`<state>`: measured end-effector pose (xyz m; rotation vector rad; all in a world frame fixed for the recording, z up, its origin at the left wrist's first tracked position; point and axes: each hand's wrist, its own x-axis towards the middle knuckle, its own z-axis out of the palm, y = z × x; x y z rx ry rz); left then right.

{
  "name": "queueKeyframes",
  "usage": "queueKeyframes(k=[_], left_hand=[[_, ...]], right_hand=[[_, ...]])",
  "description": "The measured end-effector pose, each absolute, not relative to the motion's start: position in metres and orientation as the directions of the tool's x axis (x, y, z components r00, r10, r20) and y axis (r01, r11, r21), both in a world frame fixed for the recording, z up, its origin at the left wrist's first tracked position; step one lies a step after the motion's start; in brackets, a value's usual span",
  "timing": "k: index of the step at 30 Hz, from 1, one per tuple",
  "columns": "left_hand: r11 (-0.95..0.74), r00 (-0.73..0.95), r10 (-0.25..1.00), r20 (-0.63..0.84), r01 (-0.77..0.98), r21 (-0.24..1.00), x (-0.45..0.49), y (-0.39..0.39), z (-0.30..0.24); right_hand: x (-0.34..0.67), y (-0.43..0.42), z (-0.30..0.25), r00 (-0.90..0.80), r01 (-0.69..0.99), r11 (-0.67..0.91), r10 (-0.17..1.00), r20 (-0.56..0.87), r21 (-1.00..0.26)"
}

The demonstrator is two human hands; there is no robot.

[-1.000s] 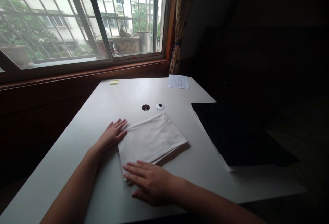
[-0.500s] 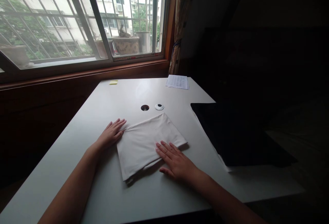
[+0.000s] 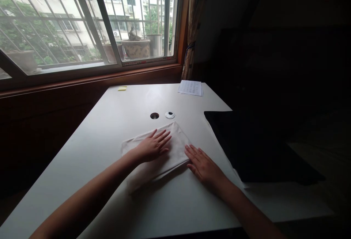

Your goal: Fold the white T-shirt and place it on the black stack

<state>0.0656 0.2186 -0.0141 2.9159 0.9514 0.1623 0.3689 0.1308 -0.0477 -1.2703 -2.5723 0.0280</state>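
A folded white cloth [image 3: 179,144] lies flat on the white table [image 3: 90,140], its near edge showing stacked layers. My left hand [image 3: 153,145] is over the middle of the cloth, palm down with fingers spread; whether it presses or hovers I cannot tell. At the cloth's right corner, my right hand [image 3: 201,164] lies flat with its fingertips on the fabric and its fingers stretched out. My left forearm hides part of the cloth's left side.
Dark fabric [image 3: 255,147] covers the table's right side. Beyond the cloth are a round cable hole [image 3: 154,116] and its loose cover [image 3: 170,115]. Papers [image 3: 190,87] and yellow sticky notes [image 3: 122,88] lie at the far edge, below a barred window [image 3: 82,23].
My left hand has moved right, from the cloth's left edge to over its middle. My right hand has shifted right to the corner. The cloth's left corner looks flatter.
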Motion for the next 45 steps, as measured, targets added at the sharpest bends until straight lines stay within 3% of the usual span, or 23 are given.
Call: queueKeyframes(k=[9,22,28,32,35,37,45], left_hand=[[-0.817,0.821,0.569,0.047,0.558,0.145,0.12,0.273,-0.035],[-0.668,0.678,0.735,-0.017,0.727,0.157,0.077,0.32,-0.037],[-0.543,0.536,0.84,0.088,0.832,0.113,0.046,0.32,-0.027],[-0.658,0.646,0.751,0.138,0.751,0.064,0.047,0.281,-0.016],[-0.778,0.774,0.628,0.079,0.623,0.081,0.048,0.243,-0.017],[-0.789,0.792,0.611,0.023,0.605,0.107,0.039,0.224,-0.023],[-0.587,0.592,0.806,-0.017,0.803,0.102,-0.049,0.234,-0.04]], right_hand=[[0.367,0.126,-0.046,-0.573,0.792,0.599,0.796,0.196,-0.115],[0.369,0.124,-0.046,-0.57,0.789,0.599,0.797,0.201,-0.135],[0.369,0.123,-0.044,-0.566,0.795,0.593,0.802,0.19,-0.131],[0.369,0.124,-0.046,-0.568,0.794,0.595,0.799,0.195,-0.125],[0.37,0.124,-0.049,-0.564,0.794,0.594,0.799,0.208,-0.128],[0.37,0.124,-0.049,-0.562,0.795,0.593,0.799,0.214,-0.128],[0.37,0.125,-0.049,-0.564,0.798,0.59,0.803,0.193,-0.123]])
